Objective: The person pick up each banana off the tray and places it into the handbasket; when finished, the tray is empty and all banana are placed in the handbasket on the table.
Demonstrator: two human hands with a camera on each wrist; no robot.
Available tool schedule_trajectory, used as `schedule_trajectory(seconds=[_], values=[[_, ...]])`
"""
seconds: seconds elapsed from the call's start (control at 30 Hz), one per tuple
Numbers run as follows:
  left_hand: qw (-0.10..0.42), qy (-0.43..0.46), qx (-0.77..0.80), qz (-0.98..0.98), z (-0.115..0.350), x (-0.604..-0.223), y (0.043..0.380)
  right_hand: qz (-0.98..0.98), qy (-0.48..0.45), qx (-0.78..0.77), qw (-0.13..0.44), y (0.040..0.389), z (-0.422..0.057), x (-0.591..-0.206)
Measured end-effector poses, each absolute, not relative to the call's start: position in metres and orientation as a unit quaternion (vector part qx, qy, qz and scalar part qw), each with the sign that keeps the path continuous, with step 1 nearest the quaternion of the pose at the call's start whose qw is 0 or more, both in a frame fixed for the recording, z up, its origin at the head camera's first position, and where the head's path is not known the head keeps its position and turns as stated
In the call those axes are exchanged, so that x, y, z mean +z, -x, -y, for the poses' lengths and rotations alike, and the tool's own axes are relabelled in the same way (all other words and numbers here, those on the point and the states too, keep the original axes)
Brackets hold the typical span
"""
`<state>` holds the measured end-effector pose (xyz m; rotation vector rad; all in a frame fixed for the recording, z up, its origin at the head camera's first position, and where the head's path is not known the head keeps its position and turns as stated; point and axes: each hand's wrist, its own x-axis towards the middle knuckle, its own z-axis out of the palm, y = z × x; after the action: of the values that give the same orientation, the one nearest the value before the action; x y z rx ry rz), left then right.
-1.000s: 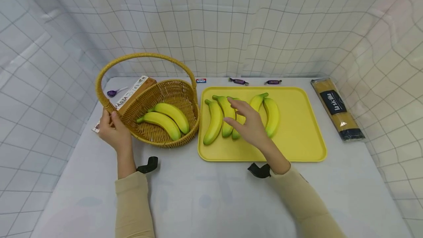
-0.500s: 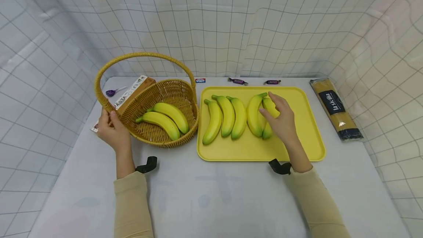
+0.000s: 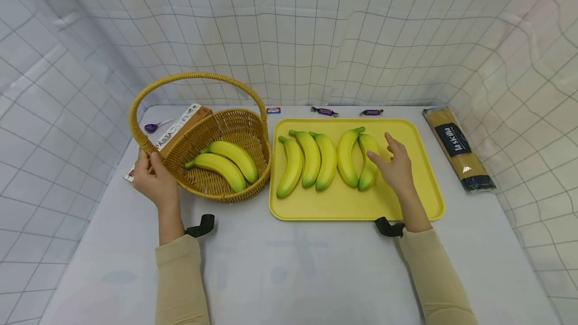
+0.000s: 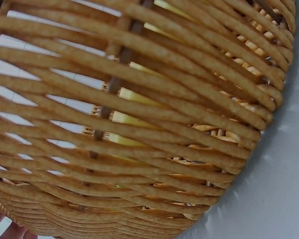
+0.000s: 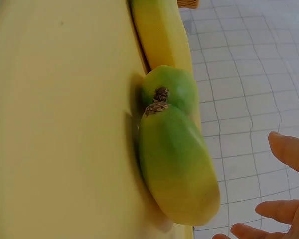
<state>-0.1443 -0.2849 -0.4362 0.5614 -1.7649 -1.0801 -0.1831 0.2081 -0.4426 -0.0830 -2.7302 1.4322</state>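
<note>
My left hand [image 3: 158, 183] grips the wicker basket [image 3: 209, 194] where its tall handle meets the rim at the left. Two bananas [image 3: 219, 167] lie inside it. Woven strands fill the left wrist view, with fingertips [image 4: 15, 232] at the lower left corner. On the yellow tray [image 3: 406, 204] several bananas [image 3: 327, 162] lie in a row, stems toward the back. My right hand [image 3: 398, 168] hovers over the tray just right of the rightmost banana [image 3: 369, 162], thumb and fingers spread and holding nothing. In the right wrist view its fingers [image 5: 289, 152] stand apart from the banana ends.
A pasta box [image 3: 180, 127] and a purple lollipop [image 3: 152, 127] lie behind the basket. Small wrapped candies [image 3: 324, 111] line the back edge. A bag of spaghetti [image 3: 458, 147] lies right of the tray. White grid-patterned cloth [image 3: 307, 39] rises around the back and sides.
My right hand has moved rightward from above the middle bananas to beside the rightmost one, uncovering the whole row. The left hand keeps its hold on the basket.
</note>
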Motion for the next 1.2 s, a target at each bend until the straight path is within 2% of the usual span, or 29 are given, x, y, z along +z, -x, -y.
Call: schedule_trajectory(seconds=[0.4,1.2], values=[[0.489,-0.225,-0.447,0.715,0.284,-0.437,0.145,0.890,0.044,0.453,-0.030,0.190,-0.212,-0.464],[0.489,-0.227,-0.444,0.716,0.284,-0.437,0.146,0.904,0.042,0.424,-0.038,0.194,-0.208,-0.476]])
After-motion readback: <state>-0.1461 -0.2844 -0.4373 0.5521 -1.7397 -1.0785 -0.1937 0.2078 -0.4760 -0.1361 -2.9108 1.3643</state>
